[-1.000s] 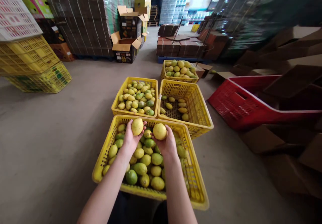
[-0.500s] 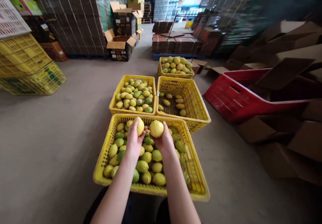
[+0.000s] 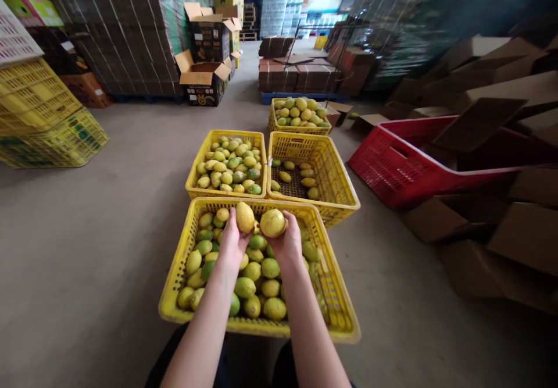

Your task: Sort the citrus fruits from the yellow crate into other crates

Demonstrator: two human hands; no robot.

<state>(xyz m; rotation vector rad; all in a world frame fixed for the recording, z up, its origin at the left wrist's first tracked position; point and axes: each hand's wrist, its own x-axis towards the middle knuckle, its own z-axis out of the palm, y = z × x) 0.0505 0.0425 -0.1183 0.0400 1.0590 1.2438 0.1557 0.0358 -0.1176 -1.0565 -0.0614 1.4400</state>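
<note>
My left hand (image 3: 231, 241) holds a yellow lemon (image 3: 244, 217) upright. My right hand (image 3: 288, 242) holds a second, rounder yellow lemon (image 3: 272, 223). Both are raised side by side over the far end of the near yellow crate (image 3: 183, 260), which is filled with yellow and green lemons. Beyond it stand two more yellow crates: the left one (image 3: 257, 141) is well filled with lemons, the right one (image 3: 335, 175) has only several on its bottom.
A fourth yellow crate (image 3: 274, 121) of lemons sits farther back. A tilted red crate (image 3: 392, 167) and flattened cardboard (image 3: 501, 225) lie on the right. Stacked yellow crates (image 3: 39, 114) stand at the left; pallets of boxes (image 3: 126, 33) and open cartons (image 3: 203, 79) are behind. Bare concrete floor (image 3: 87, 248) lies left.
My hands keep the two lemons over the near crate; the left lemon has turned from on edge to upright. The view has shifted slightly.
</note>
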